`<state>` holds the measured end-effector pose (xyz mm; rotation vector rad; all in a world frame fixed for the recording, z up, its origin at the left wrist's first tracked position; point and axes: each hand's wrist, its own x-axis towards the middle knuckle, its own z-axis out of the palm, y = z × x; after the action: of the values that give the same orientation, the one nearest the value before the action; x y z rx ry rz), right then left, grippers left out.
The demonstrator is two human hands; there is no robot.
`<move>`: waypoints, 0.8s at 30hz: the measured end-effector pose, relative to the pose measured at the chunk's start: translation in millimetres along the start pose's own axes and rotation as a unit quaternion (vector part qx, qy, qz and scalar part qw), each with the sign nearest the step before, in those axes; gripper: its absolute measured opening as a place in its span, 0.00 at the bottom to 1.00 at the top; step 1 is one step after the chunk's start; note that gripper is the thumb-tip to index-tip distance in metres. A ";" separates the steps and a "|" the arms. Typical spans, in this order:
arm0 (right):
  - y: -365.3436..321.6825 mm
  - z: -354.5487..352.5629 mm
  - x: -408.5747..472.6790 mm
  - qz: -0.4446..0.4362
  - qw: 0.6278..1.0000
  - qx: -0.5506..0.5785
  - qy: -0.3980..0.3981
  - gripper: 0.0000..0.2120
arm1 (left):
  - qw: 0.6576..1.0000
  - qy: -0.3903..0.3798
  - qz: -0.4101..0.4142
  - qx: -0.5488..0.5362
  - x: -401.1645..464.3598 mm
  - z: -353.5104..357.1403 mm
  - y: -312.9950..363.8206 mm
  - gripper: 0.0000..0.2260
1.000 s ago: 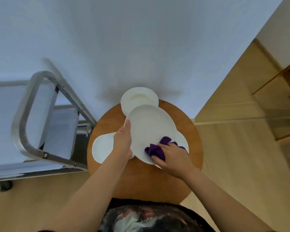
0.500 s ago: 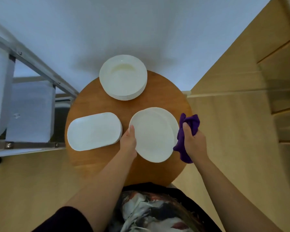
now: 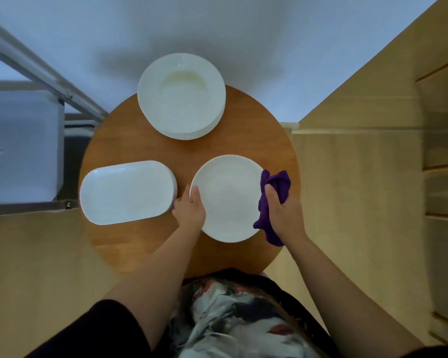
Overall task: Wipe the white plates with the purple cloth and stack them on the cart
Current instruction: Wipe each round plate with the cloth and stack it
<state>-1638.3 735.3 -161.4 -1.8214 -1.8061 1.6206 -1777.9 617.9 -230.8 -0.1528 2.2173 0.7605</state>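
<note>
The round white plate [image 3: 228,197] sits on the near right part of the round wooden counter [image 3: 145,254], held by the person at both sides. The left hand [image 3: 190,211] grips its left rim, thumb lying on the top face and the fingers [image 3: 179,202] curled under the edge, hidden from view. The right hand [image 3: 286,215] is at the plate's right rim, its fingers closed around a bunched purple cloth [image 3: 273,200]; the thumb presses the cloth from above, and folds of the cloth stick out beyond the hand, both toward the far side and down toward the person. The cloth touches the plate's right edge. Whether the plate rests flat on the counter or is slightly lifted cannot be told.

To the left of the held plate lies a stack of oblong white platters [image 3: 127,192], its right end just beside the left hand. Beyond the held plate, at the far edge of the counter, stands a stack of round white plates [image 3: 181,96], with several rims showing at its side. Farther left of the platters, off the counter, stands the metal cart [image 3: 44,73], its grey shelf [image 3: 18,148] seen below the frame bar. A white wall rises behind the counter, and pale wooden floor [image 3: 347,202] lies to the right of the plate.
</note>
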 end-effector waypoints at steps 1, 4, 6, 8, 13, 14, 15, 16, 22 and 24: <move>1.2 2.0 1.2 0.005 1.000 0.001 -0.007 0.11 | 1.000 -0.010 -0.015 0.012 3.6 1.5 -1.3 0.25; 5.1 6.4 3.6 0.014 1.000 -0.003 -0.017 0.11 | 0.997 -0.038 -0.053 0.034 9.1 7.0 -4.3 0.25; 7.4 8.3 4.0 0.018 1.000 -0.011 -0.020 0.11 | 0.996 -0.048 -0.063 0.035 10.4 11.5 -3.6 0.24; 8.7 10.1 4.6 0.021 0.999 -0.022 -0.022 0.11 | 0.996 -0.048 -0.072 0.026 10.8 14.1 -1.0 0.23; 1.9 20.2 9.2 0.008 0.998 -0.056 -0.037 0.13 | 0.995 -0.065 -0.062 0.051 11.5 4.8 0.7 0.23; -0.1 22.7 10.1 0.005 0.997 -0.059 -0.042 0.14 | 0.995 -0.067 -0.051 0.061 12.1 2.3 1.6 0.23; -2.2 24.9 10.9 0.004 0.997 -0.062 -0.048 0.13 | 0.994 -0.066 -0.037 0.073 12.6 0.1 3.5 0.23; -4.2 27.3 11.8 0.005 0.996 -0.066 -0.053 0.13 | 0.994 -0.065 -0.020 0.089 12.5 -1.9 6.7 0.24; -29.1 50.5 21.7 0.012 0.996 -0.058 -0.069 0.11 | 0.996 -0.025 0.059 0.059 19.5 -36.7 51.7 0.23; -44.0 61.5 26.1 -0.004 0.996 -0.048 -0.077 0.10 | 0.998 0.011 0.054 -0.009 38.0 -61.0 70.4 0.20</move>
<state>-1717.6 733.1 -171.9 -1.7680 -1.9855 1.7435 -1866.7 645.4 -192.4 -0.0506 2.2542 0.8403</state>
